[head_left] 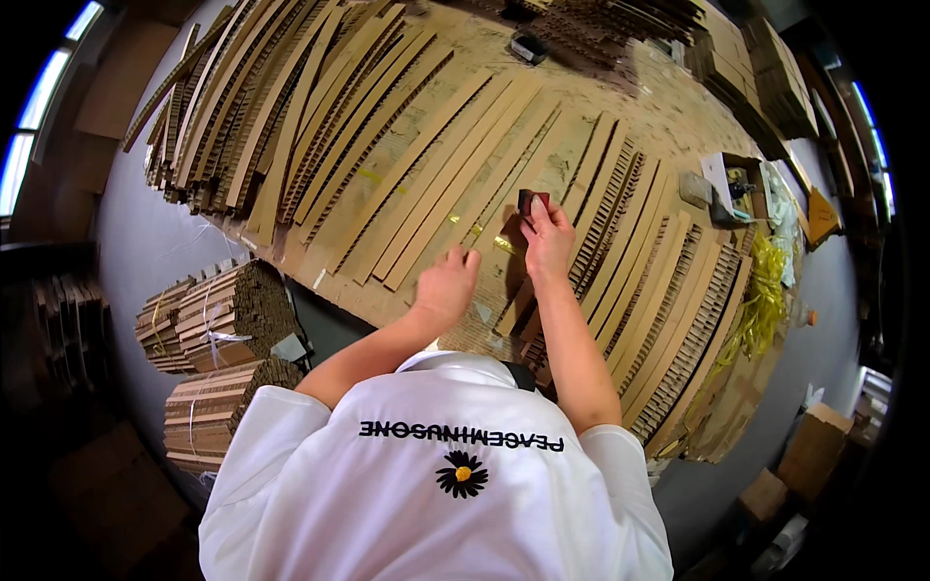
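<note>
My right hand is raised over the work table, gripping a small dark block with a red side between thumb and fingers. To its left, my left hand is closed, fingertips curled by the near end of a thin cardboard strip; whether anything is pinched there is too small to tell. Short bits of yellow tape lie between the two hands. Flat brown cardboard strips are laid side by side on the left. Right of my right hand, more strips with ridged, honeycomb-like edges stand in a row.
Many strips are heaped at the far left. Tied strip bundles stand below the table's left edge. At the right are a white box of small items and tangled yellow strapping. A small black tray sits at the back.
</note>
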Tool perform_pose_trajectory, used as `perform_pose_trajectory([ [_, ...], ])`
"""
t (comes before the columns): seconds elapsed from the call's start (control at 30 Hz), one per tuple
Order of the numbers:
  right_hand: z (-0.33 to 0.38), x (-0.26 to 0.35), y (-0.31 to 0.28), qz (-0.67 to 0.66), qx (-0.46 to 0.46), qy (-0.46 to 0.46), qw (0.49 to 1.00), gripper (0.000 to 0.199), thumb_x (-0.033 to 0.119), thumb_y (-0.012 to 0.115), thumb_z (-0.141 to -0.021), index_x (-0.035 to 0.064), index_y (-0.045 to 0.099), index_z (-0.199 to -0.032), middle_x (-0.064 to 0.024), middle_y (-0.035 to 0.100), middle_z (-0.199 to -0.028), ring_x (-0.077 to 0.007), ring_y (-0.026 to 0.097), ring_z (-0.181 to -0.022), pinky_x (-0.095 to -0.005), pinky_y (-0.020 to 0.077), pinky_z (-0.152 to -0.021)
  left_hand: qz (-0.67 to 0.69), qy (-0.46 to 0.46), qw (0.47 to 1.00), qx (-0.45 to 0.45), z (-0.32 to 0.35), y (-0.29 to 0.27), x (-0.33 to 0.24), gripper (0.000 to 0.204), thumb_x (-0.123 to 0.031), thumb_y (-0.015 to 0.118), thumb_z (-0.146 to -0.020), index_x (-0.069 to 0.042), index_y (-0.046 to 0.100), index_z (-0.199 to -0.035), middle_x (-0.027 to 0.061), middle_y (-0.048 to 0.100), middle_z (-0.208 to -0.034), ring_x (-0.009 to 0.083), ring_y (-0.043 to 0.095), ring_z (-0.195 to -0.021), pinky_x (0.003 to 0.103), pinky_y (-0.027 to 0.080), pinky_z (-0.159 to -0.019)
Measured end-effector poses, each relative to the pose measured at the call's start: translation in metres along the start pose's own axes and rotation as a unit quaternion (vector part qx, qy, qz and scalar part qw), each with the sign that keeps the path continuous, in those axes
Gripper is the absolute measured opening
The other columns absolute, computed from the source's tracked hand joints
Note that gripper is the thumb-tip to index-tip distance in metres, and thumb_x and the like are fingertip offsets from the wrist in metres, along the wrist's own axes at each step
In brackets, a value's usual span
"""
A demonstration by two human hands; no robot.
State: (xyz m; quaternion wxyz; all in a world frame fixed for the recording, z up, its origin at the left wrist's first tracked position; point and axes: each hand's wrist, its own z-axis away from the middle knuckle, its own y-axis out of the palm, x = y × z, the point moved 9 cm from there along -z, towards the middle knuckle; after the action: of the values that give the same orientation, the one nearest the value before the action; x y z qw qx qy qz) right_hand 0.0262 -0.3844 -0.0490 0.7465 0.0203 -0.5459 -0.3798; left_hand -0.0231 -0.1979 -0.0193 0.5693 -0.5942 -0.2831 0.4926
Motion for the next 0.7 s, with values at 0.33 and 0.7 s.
perform_pose_trajectory([
  [0.33,-0.023,0.006,0.028,0.031,0.008,-0.003,0.999,0.017,0.014,0.079,-0.096,0.002,0.069,-0.102,-0.0012,0.068,-0.094,-0.011,0.064,-0.085,-0.0249,0.0517,-0.073,0.002,-0.16,0.969,-0.189,-0.083,-0.077,0.159,0.038,-0.024,0.074,-0.09,-0.007,0.066,-0.123,0.018,0.061,-0.117,0.0389,0.061,-0.105,0.048,0.052,-0.088],
  [0.7,0.004,-0.032,0.099,-0.013,0.072,0.112,0.991,0.013,0.012,0.074,-0.099,0.0039,0.068,-0.107,-0.0062,0.073,-0.102,-0.0172,0.071,-0.091,-0.0322,0.0594,-0.078,0.121,-0.18,0.967,-0.135,-0.098,-0.049,0.136,0.063,-0.037,0.072,-0.093,0.001,0.053,-0.139,0.0218,0.056,-0.14,0.0416,0.048,-0.133,0.059,0.038,-0.111],
])
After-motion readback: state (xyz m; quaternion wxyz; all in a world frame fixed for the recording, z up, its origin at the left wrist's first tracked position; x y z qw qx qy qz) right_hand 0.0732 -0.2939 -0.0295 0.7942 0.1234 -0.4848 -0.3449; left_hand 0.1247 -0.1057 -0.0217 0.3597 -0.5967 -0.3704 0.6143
